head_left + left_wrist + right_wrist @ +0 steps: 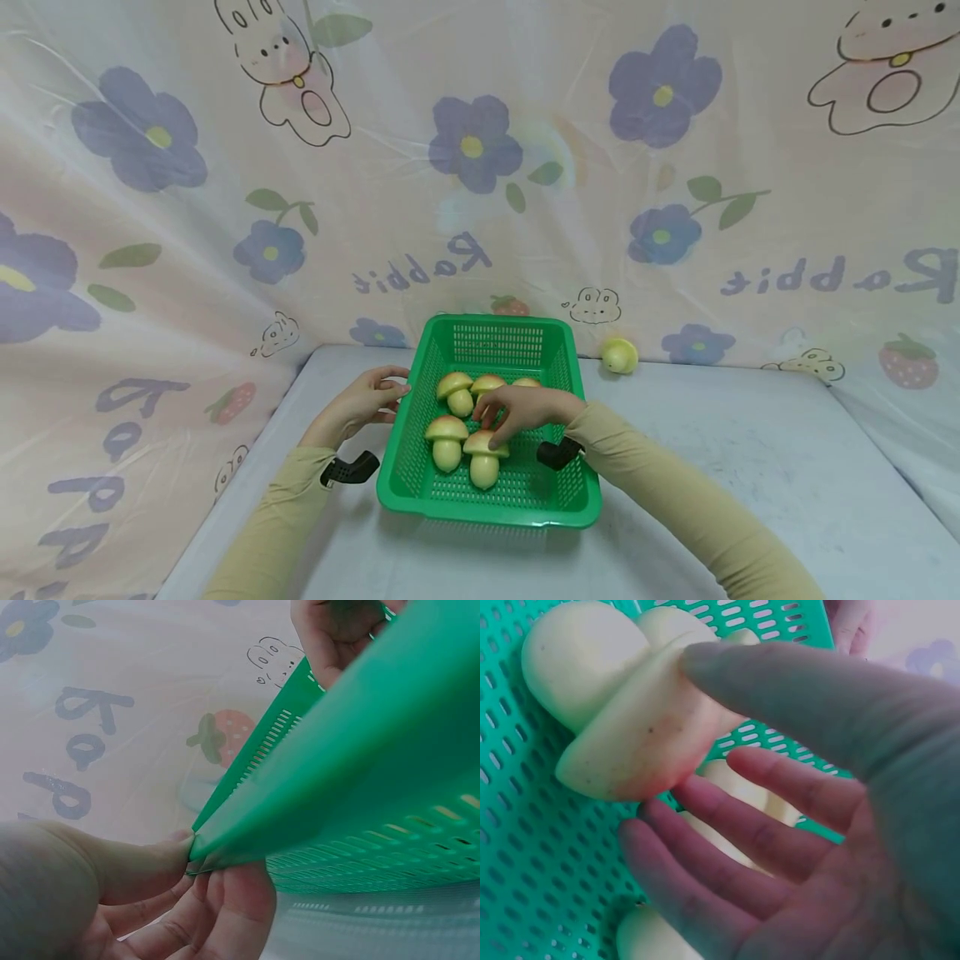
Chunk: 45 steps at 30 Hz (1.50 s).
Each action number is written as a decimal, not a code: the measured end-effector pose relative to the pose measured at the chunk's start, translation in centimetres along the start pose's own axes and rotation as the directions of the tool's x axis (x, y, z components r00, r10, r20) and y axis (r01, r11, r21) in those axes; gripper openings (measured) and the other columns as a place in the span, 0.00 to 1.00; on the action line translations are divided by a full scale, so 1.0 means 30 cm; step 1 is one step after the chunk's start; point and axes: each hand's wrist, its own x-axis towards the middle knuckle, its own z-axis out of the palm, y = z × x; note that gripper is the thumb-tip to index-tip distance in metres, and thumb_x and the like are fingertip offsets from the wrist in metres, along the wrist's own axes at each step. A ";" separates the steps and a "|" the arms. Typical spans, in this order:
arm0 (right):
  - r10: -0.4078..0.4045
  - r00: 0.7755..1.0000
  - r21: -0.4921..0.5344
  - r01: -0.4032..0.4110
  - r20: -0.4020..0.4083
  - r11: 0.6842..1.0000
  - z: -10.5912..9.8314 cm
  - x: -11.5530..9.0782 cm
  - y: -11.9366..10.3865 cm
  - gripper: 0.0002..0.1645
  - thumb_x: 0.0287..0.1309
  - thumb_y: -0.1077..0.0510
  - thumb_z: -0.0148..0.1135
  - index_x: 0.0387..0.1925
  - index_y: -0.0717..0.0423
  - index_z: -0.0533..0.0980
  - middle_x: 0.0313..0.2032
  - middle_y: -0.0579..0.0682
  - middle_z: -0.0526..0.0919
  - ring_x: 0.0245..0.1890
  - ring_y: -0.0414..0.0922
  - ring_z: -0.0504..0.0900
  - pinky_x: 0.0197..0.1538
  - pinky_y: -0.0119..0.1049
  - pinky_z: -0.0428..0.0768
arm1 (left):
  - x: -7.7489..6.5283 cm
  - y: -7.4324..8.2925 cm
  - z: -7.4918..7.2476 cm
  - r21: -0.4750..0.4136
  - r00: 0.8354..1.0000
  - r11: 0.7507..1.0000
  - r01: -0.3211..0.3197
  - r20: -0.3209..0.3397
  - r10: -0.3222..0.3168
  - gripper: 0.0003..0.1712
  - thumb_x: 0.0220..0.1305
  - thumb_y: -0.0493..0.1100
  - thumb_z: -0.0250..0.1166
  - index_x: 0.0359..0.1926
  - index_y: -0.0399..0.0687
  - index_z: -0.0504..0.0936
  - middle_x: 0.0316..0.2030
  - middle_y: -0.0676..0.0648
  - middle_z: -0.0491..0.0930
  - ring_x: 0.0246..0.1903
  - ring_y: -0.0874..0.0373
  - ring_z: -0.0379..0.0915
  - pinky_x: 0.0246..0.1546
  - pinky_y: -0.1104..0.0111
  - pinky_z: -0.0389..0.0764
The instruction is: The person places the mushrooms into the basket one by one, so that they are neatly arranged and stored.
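A green plastic basket (491,510) with slotted walls stands on the table, several pale yellow mushrooms (446,429) lying inside it. Their caps have a reddish tinge on top. At the basket's left side, my left hand (367,404) pinches the rim between thumb and fingers, as the left wrist view shows close up. My right hand (528,408) is inside the basket over the front mushroom (649,735). The thumb (765,682) rests at one edge of its cap, and the loosely spread fingertips are by the opposite edge. Farther back, other mushrooms are partly hidden behind this hand.
Another yellow mushroom (619,356) lies outside the basket, at the table's back edge to the right. The pale table (712,442) extends to both sides. A printed curtain (525,225) with flowers and rabbits hangs behind it and along the left.
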 end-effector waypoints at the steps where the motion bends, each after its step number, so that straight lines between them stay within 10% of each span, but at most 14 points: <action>1: 0.002 1.000 0.004 -0.002 0.002 1.000 -0.002 -0.001 0.001 0.27 0.55 0.63 0.69 0.55 0.64 0.72 0.48 0.58 0.78 0.49 0.53 0.78 0.46 0.35 0.79 | 0.000 0.000 0.000 0.000 1.000 1.000 0.000 0.001 0.000 0.25 0.71 0.40 0.57 0.65 0.40 0.65 0.38 0.43 0.76 0.28 0.58 0.75 0.31 0.67 0.82; 28: -0.090 0.987 0.204 0.115 -0.131 0.972 -0.209 -0.219 -0.015 0.31 0.61 0.60 0.64 0.64 0.58 0.66 0.58 0.57 0.72 0.60 0.61 0.69 0.57 0.43 0.75 | -0.009 0.010 -0.002 -0.005 1.000 1.000 -0.004 0.022 0.004 0.26 0.72 0.40 0.56 0.66 0.39 0.63 0.39 0.42 0.77 0.30 0.57 0.75 0.33 0.66 0.82; 45: 0.052 0.904 0.260 0.067 -0.424 0.963 -0.362 -0.477 0.152 0.29 0.67 0.57 0.57 0.66 0.58 0.63 0.59 0.60 0.71 0.60 0.57 0.70 0.58 0.47 0.73 | -0.011 0.014 0.000 -0.013 1.000 1.000 0.000 0.020 0.000 0.27 0.72 0.40 0.56 0.67 0.39 0.61 0.40 0.42 0.77 0.31 0.56 0.75 0.33 0.66 0.82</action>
